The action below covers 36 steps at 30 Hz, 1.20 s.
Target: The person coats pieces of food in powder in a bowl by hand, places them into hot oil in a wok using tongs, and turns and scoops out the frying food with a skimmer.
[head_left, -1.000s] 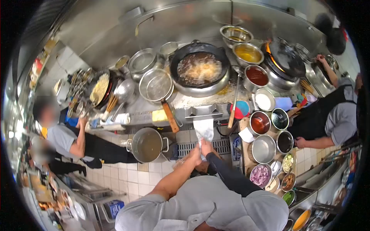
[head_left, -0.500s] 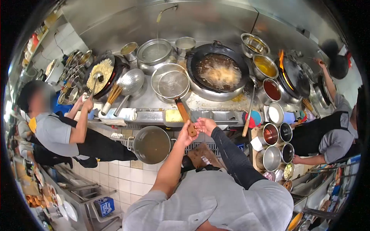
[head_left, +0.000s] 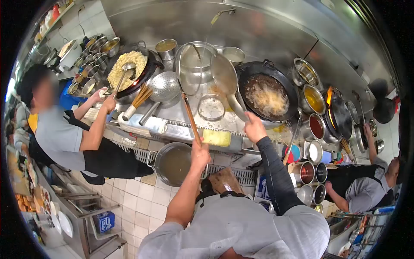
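Note:
My left hand [head_left: 199, 154] is closed round the wooden handle of a wire strainer [head_left: 190, 113], whose round frame is raised in front of the large steel pot [head_left: 208, 51]. In my right hand [head_left: 255, 127] is the metal handle of a round grey metal utensil [head_left: 225, 74], tilted up beside the strainer; I cannot tell whether it is perforated. Below it a small metal ring stand [head_left: 211, 113] rests on the stove top. To the right, a black wok [head_left: 251, 71] holds dark oil with pale food frying in foam.
A co-worker at left stirs a wok of pale noodle-like food [head_left: 125, 73]. A perforated ladle [head_left: 164, 86] and a yellow sponge [head_left: 217, 137] lie near the stove edge. A big pot [head_left: 166, 155] stands below. At right, flame [head_left: 329, 101] rises beside another co-worker's wok.
My right hand has left the wooden handle and now grips a metal one. The strainer has come up off the stand, and my left hand has moved slightly left. My view has turned.

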Motion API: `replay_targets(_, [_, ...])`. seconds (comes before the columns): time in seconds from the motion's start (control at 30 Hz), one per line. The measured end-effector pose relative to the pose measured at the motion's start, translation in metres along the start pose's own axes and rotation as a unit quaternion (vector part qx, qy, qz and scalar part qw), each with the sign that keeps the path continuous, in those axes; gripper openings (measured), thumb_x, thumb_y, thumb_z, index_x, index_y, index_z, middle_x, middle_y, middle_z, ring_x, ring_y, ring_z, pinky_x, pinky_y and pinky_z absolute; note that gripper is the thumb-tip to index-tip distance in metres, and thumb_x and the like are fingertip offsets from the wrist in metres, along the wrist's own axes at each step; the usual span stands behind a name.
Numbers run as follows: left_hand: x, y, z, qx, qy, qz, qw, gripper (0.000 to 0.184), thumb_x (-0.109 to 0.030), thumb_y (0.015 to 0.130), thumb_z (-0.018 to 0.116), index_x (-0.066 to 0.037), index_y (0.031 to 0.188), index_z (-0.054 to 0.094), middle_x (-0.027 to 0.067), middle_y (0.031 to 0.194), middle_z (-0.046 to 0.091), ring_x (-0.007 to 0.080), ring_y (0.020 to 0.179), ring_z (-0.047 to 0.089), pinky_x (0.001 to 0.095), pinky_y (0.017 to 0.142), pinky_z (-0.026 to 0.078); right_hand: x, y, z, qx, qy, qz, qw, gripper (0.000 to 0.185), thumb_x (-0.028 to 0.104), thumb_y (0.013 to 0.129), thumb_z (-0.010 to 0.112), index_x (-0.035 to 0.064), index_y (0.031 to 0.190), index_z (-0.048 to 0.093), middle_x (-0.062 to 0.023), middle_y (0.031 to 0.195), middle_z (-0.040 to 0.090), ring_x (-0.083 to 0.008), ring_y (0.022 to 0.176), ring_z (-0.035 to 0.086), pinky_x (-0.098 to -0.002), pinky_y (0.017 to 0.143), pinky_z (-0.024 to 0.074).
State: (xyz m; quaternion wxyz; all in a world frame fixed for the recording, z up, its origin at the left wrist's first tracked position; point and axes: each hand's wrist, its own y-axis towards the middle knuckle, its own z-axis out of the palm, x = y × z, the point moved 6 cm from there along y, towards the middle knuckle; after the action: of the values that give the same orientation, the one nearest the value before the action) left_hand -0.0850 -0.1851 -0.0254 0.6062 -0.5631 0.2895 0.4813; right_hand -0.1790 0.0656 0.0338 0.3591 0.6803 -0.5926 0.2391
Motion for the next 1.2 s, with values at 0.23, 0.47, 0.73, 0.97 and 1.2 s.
replay_targets(0.23, [-0.014, 0.108, -0.025, -0.152, 0.248, 0.167, 0.942, 0.03, -0.004, 0.085, 0.047, -0.002, 0.115, 0.047, 0.0286, 0.102, 0.061, 0.0462, 0.099, 0.059, 0.0478, 0.085, 0.046, 0.006, 0.105, 0.076, 0.014, -0.178, 0.13, 0.975, 0.032, 0.013, 0.081, 0.056, 0.0026, 0.111, 0.058, -0.0307, 0.1, 0.064, -0.0482, 0.1, 0.06, -0.0512, 0.086, 0.0488])
replay_targets(0.47, [0.004, 0.115, -0.015, -0.031, 0.011, 0.066, 0.997, 0.027, -0.005, 0.088, 0.046, -0.009, 0.115, 0.045, 0.0024, 0.068, 0.045, 0.0121, 0.047, 0.04, 0.0292, 0.039, 0.033, -0.025, 0.05, -0.002, -0.174, -0.092, 0.008, 0.98, 0.04, 0.008, 0.08, 0.054, 0.0059, 0.119, 0.061, -0.0282, 0.103, 0.065, -0.0448, 0.099, 0.062, -0.049, 0.089, 0.0486])
replay_targets(0.73, [0.045, 0.013, 0.02, 0.129, -0.235, -0.107, 0.957, 0.021, -0.007, 0.094, 0.05, -0.008, 0.114, 0.048, -0.0021, 0.063, 0.038, 0.0086, 0.046, 0.037, 0.0261, 0.041, 0.032, -0.144, -0.043, -0.222, -0.213, -0.247, 0.148, 0.934, 0.04, 0.006, 0.078, 0.053, 0.0032, 0.117, 0.064, -0.0268, 0.109, 0.065, -0.0414, 0.102, 0.063, -0.0451, 0.089, 0.0508])
replay_targets(0.97, [0.093, 0.008, 0.06, 0.155, -0.311, -0.125, 0.93, 0.017, -0.01, 0.095, 0.055, -0.009, 0.112, 0.056, -0.003, 0.064, 0.042, 0.0078, 0.049, 0.039, 0.0257, 0.045, 0.035, -0.226, -0.024, -0.251, -0.192, -0.136, 0.232, 0.944, 0.047, 0.009, 0.079, 0.052, 0.0042, 0.124, 0.062, -0.0266, 0.111, 0.065, -0.0409, 0.105, 0.062, -0.0446, 0.088, 0.0509])
replay_targets(1.2, [0.111, 0.004, 0.083, 0.163, -0.353, -0.152, 0.908, 0.018, -0.009, 0.095, 0.055, -0.008, 0.113, 0.057, -0.0028, 0.063, 0.042, 0.008, 0.048, 0.038, 0.0252, 0.045, 0.034, -0.25, 0.0, -0.201, -0.125, 0.325, 0.354, 0.868, 0.034, -0.001, 0.085, 0.038, 0.0127, 0.11, 0.056, -0.0084, 0.065, 0.053, -0.017, 0.04, 0.041, -0.0356, 0.035, 0.0301])
